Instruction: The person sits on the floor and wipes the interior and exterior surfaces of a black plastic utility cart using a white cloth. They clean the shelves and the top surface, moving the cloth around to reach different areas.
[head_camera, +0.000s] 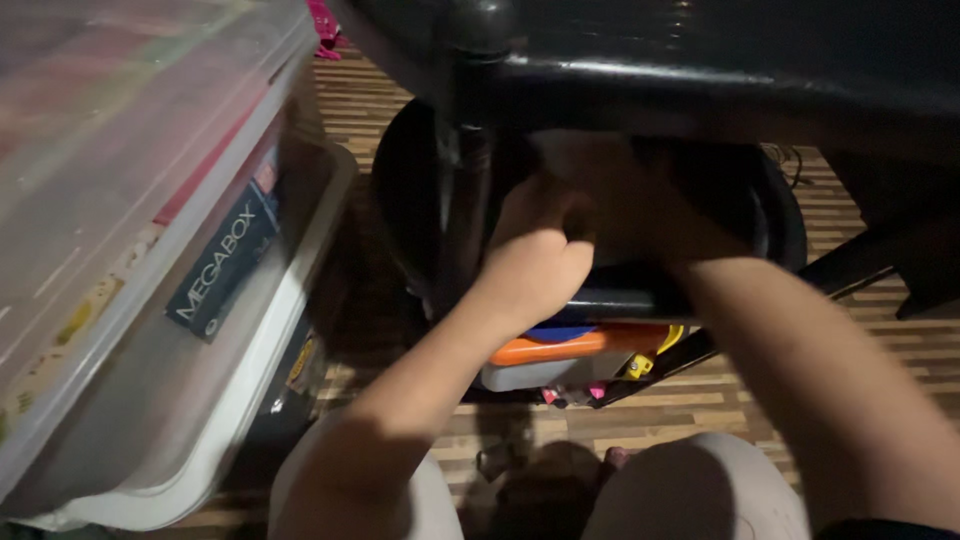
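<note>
The left hand, curled narrow, touches a glossy round black tub; the blurred right hand's grip cannot be told.

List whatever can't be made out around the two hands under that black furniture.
- Right hand, head view: blurred and shadowed under the glossy black furniture; grip unreadable.
- Left hand: curled fingers face away; contents hidden.
- Orange and grey plastic toy: top covered by the left forearm, shape unclear.
</note>
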